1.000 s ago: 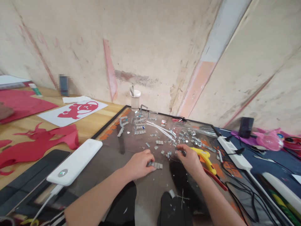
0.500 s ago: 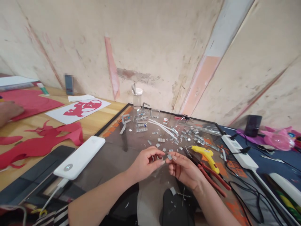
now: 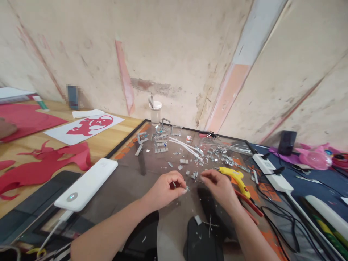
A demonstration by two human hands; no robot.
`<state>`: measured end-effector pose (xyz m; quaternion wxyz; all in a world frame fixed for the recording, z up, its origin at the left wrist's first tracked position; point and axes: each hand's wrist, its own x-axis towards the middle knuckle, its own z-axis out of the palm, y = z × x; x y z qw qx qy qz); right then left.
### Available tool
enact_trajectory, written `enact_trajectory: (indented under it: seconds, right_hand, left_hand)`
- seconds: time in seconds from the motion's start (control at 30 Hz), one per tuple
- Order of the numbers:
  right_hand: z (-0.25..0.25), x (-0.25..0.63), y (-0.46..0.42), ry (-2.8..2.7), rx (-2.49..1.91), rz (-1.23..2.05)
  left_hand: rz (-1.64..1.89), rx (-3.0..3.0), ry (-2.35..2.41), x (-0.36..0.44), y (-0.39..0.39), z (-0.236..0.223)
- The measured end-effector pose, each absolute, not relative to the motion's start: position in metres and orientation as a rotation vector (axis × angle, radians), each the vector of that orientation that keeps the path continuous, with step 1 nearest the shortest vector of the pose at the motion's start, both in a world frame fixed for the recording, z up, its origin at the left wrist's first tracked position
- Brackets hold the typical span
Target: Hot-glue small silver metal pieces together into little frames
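Observation:
My left hand point(image 3: 170, 186) is closed in a pinch over the dark tabletop. A tiny pale bluish bit shows at its fingertips, too small to name. My right hand point(image 3: 219, 183) is a short way to the right, thumb and fingers drawn together; what they hold, if anything, I cannot make out. Between the two hands lies a little cluster of grey metallic pieces point(image 3: 194, 175). Red-handled pliers point(image 3: 251, 204) lie partly hidden behind my right hand, beside a yellow glue gun point(image 3: 235, 174).
Small grey block pieces point(image 3: 161, 149) and white strips point(image 3: 187, 146) lie further back. A white power bank point(image 3: 89, 183) is at left, a power strip point(image 3: 273, 174) with black cables at right. Beyond stands a lidded jar point(image 3: 156, 113). Another person's hand point(image 3: 7, 129) rests on red sheet material.
My hands have moved apart. The small grey square seen in my right fingers no longer shows there, and grey pieces now show on the table between the hands. The view has shifted slightly.

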<state>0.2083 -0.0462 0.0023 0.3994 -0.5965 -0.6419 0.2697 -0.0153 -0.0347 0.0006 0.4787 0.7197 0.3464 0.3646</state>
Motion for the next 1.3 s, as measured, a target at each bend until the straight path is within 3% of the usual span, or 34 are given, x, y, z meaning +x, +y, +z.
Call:
enact_trajectory:
  seconds: [0.13, 0.37, 0.7, 1.3]
  right_hand:
    - [-0.003, 0.241, -0.034, -1.813, -1.719, -0.166]
    - [-0.008, 0.226, -0.030, -2.009, -1.976, -0.625]
    - [-0.016, 0.213, -0.027, -2.136, -1.998, -0.685]
    - [-0.012, 0.212, -0.035, -2.068, -1.795, -0.392]
  left_hand:
    - [0.744, 1.718, 0.837, -0.014, -0.036, -0.002]
    - [0.501, 1.856, 0.882, -0.012, -0.041, 0.000]
    - [0.507, 2.256, 0.710, -0.014, -0.042, -0.010]
    - [0.462, 2.512, 0.770, -0.018, -0.038, -0.009]
